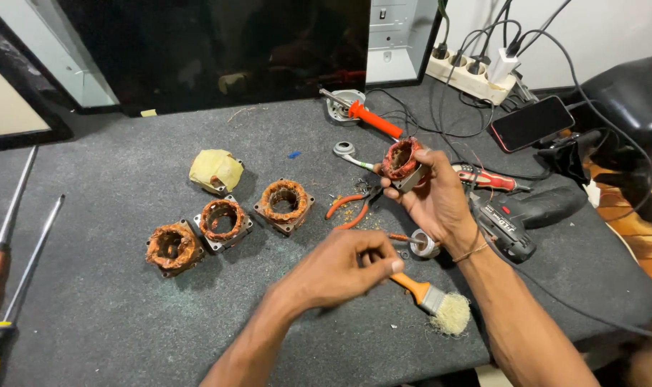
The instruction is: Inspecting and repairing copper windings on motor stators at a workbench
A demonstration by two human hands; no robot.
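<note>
We look down on a dark grey counter (125, 315). Our right hand (433, 197) holds a rusty copper-wound stator (401, 159) up above the counter, fingers curled around its lower side and pinching it. Our left hand (340, 269) hovers lower and nearer to us, fingers pressed together at the tips; whether they pinch anything we cannot tell. Just beside that hand lies an orange-handled brush (430, 294), bristles pointing right. Three more rusty stators (225, 218) sit in a row to the left, with a yellow-taped one (216, 170) behind them. Orange pliers (351, 208), a cordless drill (519, 215), a phone (532, 123) and a power strip (473, 75) lie farther back and right.
</note>
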